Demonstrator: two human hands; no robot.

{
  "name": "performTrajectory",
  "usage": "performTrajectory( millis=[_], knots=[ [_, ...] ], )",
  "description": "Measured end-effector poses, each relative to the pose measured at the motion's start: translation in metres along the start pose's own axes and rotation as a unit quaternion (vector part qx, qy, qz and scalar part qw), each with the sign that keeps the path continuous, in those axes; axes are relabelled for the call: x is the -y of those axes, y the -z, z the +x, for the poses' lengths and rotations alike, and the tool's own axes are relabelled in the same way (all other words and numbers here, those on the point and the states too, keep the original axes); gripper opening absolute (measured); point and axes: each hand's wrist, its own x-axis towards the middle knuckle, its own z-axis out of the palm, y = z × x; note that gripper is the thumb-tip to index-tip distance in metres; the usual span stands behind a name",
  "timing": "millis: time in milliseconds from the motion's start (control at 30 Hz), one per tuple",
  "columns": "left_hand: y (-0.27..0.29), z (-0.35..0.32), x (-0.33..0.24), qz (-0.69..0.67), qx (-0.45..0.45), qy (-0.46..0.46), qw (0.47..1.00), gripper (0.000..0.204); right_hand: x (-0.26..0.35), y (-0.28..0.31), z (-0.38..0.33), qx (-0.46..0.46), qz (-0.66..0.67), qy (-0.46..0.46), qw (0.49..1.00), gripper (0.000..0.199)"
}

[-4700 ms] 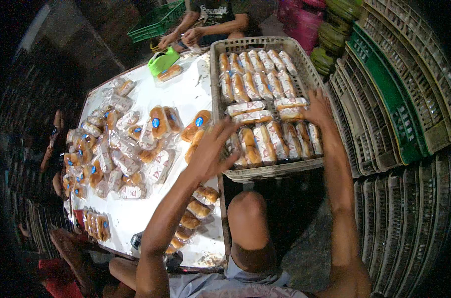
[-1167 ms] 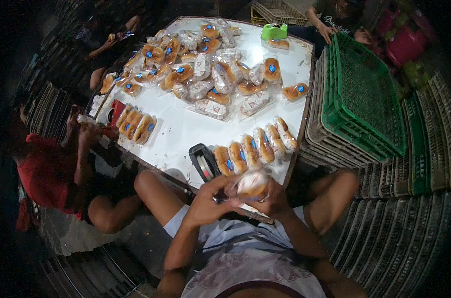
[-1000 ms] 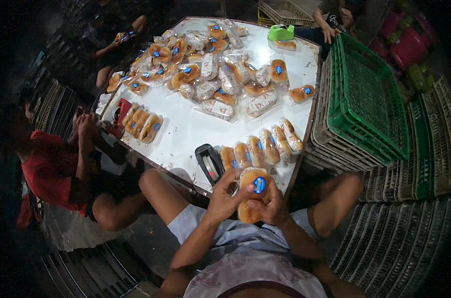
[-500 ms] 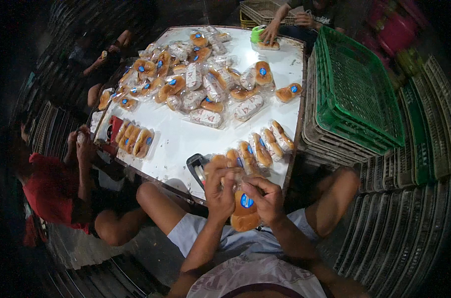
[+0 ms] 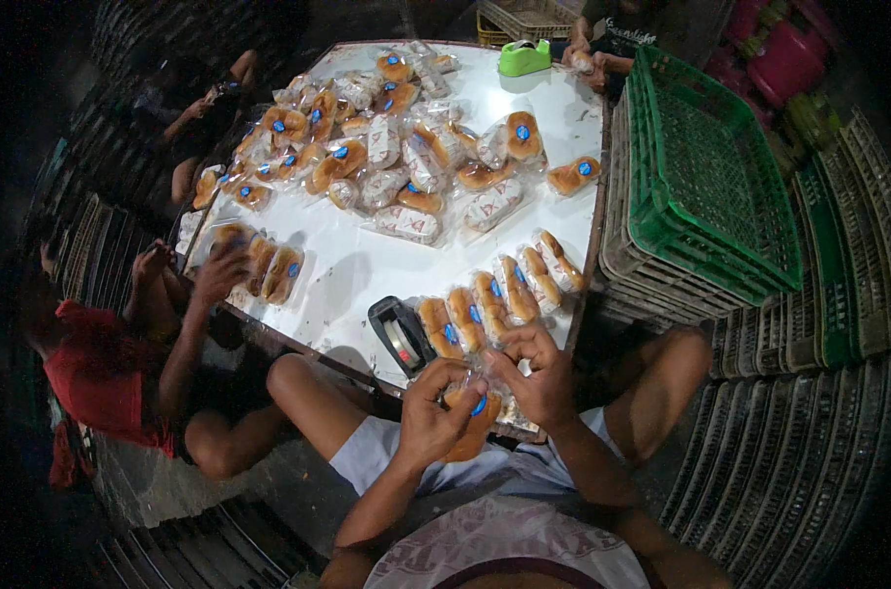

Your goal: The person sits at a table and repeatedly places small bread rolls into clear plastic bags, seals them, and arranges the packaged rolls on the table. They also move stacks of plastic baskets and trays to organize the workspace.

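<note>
— Since half a second before, what had shifted?

— Both hands had drawn the wrapped bun [image 5: 468, 424] a little lower, toward the lap, and the view had swung slightly, so the tabletop [image 5: 352, 270] sat higher in the picture.

— How did the fingers stand?

— The left hand [image 5: 433, 417] was curled under and around the bun, its fingers clenched on the clear wrapper. The right hand [image 5: 536, 378] pinched the wrapper's top from the other side, thumb and fingers closed on the plastic. The bun, marked with a round blue sticker, sat between the two hands, just off the near edge of the tabletop.

— And just beyond the fingers?

— A row of wrapped buns [image 5: 499, 293] lay side by side on the tabletop, touching one another. To the left of the fingers, beside that row, stood a black tape dispenser [image 5: 398, 334].

— Farther out?

— A loose heap of wrapped buns [image 5: 386, 157] covered the middle of the tabletop. Well to the left of the fingers, another person's hand [image 5: 219, 273] rested on a small group of buns [image 5: 269, 270] at the edge. To the right stood a stack of crates with a green crate [image 5: 710, 177] on top. At the far end sat a green tape dispenser [image 5: 524, 57], with a third person's hands [image 5: 585, 57] just beside it.
</note>
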Motion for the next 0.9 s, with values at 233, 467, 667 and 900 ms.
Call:
performTrajectory(
  millis=[233, 467, 667, 900],
  knots=[
    [-0.007, -0.005, -0.006, -0.321, -0.108, 0.109, 0.935, 0.012, 0.010, 0.010, 0.012, 0.169, -0.149, 0.177, 0.958, 0.015],
    [-0.007, -0.023, 0.043, -0.094, -0.124, 0.149, 0.977, 0.025, -0.018, -0.037, -0.025, 0.097, -0.064, -0.088, 0.989, 0.024],
    [-0.011, -0.044, 0.038, -0.110, -0.226, -0.009, 0.968, 0.018, -0.064, -0.058, -0.068, 0.261, 0.260, -0.183, 0.912, 0.052],
    [0.022, -0.063, 0.043, -0.083, -0.029, -0.051, 0.995, 0.073, -0.030, -0.060, -0.044, 0.286, 0.230, -0.176, 0.914, 0.093]
  ],
)
